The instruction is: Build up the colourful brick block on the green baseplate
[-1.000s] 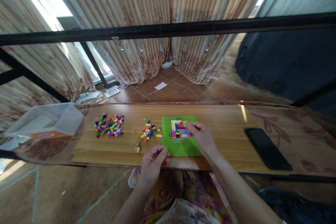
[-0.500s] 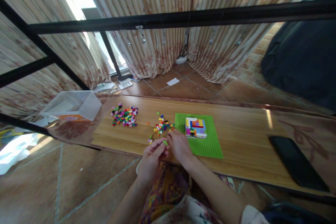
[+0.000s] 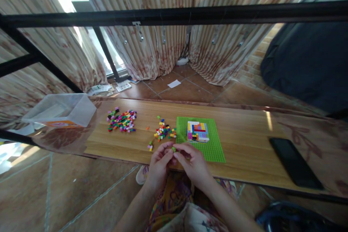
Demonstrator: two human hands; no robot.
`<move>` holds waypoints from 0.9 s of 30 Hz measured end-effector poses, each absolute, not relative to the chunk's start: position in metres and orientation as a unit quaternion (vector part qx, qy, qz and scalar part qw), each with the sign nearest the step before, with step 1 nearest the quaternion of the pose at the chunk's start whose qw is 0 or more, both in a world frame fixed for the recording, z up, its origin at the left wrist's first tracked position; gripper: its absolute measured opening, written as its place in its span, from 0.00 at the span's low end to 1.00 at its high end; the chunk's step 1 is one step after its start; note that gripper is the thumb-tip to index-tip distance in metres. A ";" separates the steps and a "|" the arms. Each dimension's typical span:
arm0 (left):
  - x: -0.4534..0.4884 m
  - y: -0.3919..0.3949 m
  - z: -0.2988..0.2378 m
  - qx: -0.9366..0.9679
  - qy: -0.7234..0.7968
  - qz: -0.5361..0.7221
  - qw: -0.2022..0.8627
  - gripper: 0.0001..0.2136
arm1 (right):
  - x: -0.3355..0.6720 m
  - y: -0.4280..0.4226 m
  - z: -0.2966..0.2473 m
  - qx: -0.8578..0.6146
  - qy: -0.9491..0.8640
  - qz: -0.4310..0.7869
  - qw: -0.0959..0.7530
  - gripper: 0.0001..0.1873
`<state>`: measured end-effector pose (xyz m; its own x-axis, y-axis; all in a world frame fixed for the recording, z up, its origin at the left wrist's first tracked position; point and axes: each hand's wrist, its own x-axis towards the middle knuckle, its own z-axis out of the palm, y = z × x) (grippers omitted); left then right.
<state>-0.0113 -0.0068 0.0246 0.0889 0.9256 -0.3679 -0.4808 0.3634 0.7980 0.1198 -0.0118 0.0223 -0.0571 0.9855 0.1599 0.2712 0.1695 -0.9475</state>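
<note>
Between the fingertips of both hands, over the table's near edge, is a small lime-green toy brick. My left hand pinches it from the left, and my right hand grips it from the right. Just beyond the right hand lies a green studded baseplate. A low block of multicoloured bricks stands on it, with white, yellow, red and blue on top. Left of the baseplate is a small loose pile of bricks. A few more bricks lie near my left hand.
A larger brick pile lies farther left on the wooden board. Beyond it stands a clear plastic box. A black phone-like slab lies at the right. A black metal bar crosses above the table's far side.
My right hand has come back from beside the small pile to meet my left hand, and its fingers now close on the lime-green brick too. The view has shifted slightly.
</note>
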 end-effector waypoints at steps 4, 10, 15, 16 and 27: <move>0.007 -0.005 0.031 0.277 0.421 0.486 0.714 0.20 | 0.138 -0.015 0.030 -0.545 -0.587 0.382 0.461 0.08; 0.024 0.002 0.032 0.329 0.433 0.447 0.711 0.22 | 0.183 0.005 0.038 -0.593 -0.593 0.287 0.463 0.11; 0.019 -0.001 0.021 0.316 0.494 0.427 0.688 0.19 | 0.214 0.042 0.029 -0.631 -0.619 0.194 0.426 0.13; 0.017 -0.002 0.019 0.311 0.501 0.423 0.688 0.19 | 0.216 0.048 0.027 -0.630 -0.629 0.188 0.415 0.14; 0.011 -0.002 0.008 0.302 0.514 0.402 0.695 0.17 | 0.209 0.061 0.018 -0.651 -0.667 0.120 0.342 0.14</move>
